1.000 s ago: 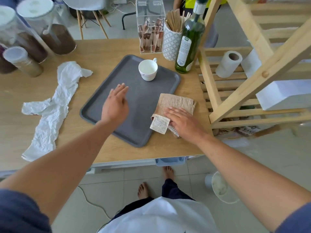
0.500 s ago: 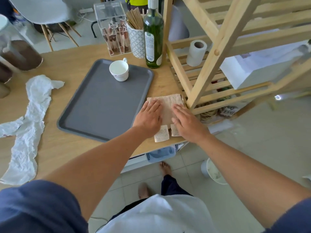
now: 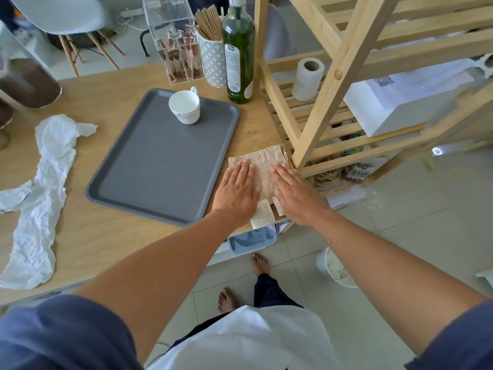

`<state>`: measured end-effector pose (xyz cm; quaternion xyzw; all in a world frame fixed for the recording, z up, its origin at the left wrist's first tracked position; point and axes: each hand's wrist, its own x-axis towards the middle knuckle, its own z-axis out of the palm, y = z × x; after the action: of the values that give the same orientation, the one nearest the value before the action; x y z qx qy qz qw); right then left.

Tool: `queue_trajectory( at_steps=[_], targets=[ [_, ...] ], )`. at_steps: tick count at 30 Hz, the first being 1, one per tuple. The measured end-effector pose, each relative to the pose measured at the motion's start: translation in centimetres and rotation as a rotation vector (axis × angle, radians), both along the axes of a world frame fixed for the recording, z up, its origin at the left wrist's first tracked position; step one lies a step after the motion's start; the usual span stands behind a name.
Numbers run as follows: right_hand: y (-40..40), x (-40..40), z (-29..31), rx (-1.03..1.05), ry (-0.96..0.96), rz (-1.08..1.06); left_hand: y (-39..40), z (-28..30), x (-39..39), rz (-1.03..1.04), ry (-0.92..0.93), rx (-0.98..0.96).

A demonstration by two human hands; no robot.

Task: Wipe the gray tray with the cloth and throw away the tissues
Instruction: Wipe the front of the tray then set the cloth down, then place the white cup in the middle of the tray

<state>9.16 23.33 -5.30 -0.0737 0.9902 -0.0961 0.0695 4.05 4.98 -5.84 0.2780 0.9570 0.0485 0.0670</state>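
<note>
Pressing flat on the folded brown cloth (image 3: 264, 169), the left hand (image 3: 236, 192) and the right hand (image 3: 296, 194) lie side by side with fingers (image 3: 244, 170) stretched out straight and together, palms down, gripping nothing. The cloth sits on the table (image 3: 112, 241) just right of the gray tray (image 3: 162, 161), off the tray and touching the leg of the wooden shelf (image 3: 328, 102), with its white labels (image 3: 262, 216) hanging toward the table's near edge. By my reading the wiping step is over or paused and the cloth is being laid aside, so the tissues come next: the crumpled white tissues (image 3: 40, 198) lie in a long strip well left of the tray, and a hand would need to cross over the tray, gather them and carry them to the white bin (image 3: 334, 269) on the floor right of the tray, below the table's edge. A white cup (image 3: 185, 106) stands in the tray's far corner; the tray's surface looks bare otherwise. Beyond the tray stand a green bottle (image 3: 238, 62), a patterned holder of sticks (image 3: 212, 57) and a clear box of sachets (image 3: 177, 49). The room has a pale tiled floor (image 3: 400, 236) and a white chair (image 3: 61, 14) beyond the table.
</note>
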Motion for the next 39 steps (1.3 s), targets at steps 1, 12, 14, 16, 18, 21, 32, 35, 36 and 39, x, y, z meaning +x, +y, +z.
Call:
queue_trajectory(
  at_steps=[1,12,14,16,18,21,32,35,36,39],
  targets=[
    [-0.1,-0.1,0.2,-0.003,0.003,-0.006,-0.1,0.1,-0.1,-0.006,-0.004,0.017],
    [-2.7,-5.6,2.8,-0.146,0.000,-0.094,-3.4,3.0,-4.3,0.196,-0.060,0.301],
    [-3.3,-7.2,3.4,-0.160,-0.006,-0.105,-4.9,3.2,-5.4,0.257,-0.083,0.305],
    [-3.8,-8.8,3.8,-0.163,-0.016,-0.106,-6.3,3.2,-6.3,0.311,-0.112,0.296],
    [-4.2,-10.1,4.1,-0.171,-0.033,-0.121,-7.5,3.1,-6.9,0.342,-0.134,0.289],
    [-5.5,-13.2,4.4,-0.231,-0.025,-0.118,-9.4,2.9,-8.7,0.441,-0.145,0.301],
    [-10.7,-24.7,3.4,-0.291,-0.036,-0.049,-11.9,1.5,-17.7,0.590,-0.173,0.382],
    [-11.5,-26.3,3.4,-0.365,0.001,-0.075,-12.2,1.4,-19.3,0.550,-0.211,0.454],
    [-11.6,-26.6,3.4,-0.391,-0.005,-0.098,-12.1,1.4,-19.7,0.540,-0.233,0.490],
    [-11.9,-26.9,3.1,-0.459,-0.071,-0.161,-11.4,1.8,-20.0,0.558,-0.280,0.643]
  ],
)
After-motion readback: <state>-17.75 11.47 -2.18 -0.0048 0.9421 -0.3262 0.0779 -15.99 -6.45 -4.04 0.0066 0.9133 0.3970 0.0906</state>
